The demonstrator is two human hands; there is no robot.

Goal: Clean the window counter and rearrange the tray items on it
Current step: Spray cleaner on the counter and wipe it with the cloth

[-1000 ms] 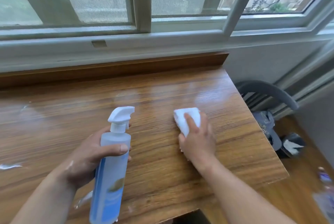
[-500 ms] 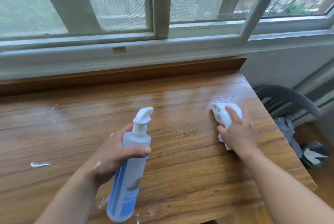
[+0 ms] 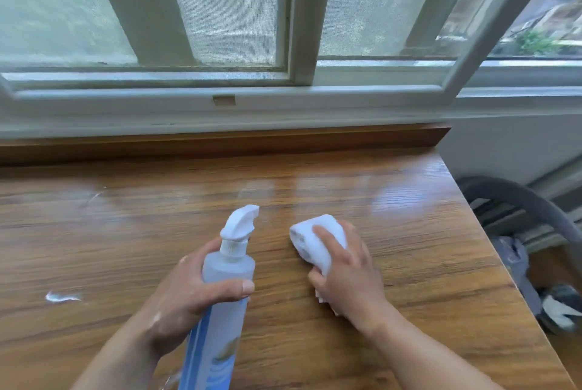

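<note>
Left hand point(image 3: 189, 292) gripping spray bottle point(image 3: 220, 304), right hand point(image 3: 349, 276) clutching white cloth point(image 3: 318, 235) on wooden counter point(image 3: 409, 232)

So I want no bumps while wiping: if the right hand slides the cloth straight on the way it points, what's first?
Bare wet counter, then likely its raised back edge; right hand, cloth.

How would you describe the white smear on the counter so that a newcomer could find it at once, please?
Start at the brown wooden counter below the window. Move left past the left hand with its grip on the translucent blue spray bottle. The small white streak of residue lies flat near the left edge, alone on bare wood.
</note>
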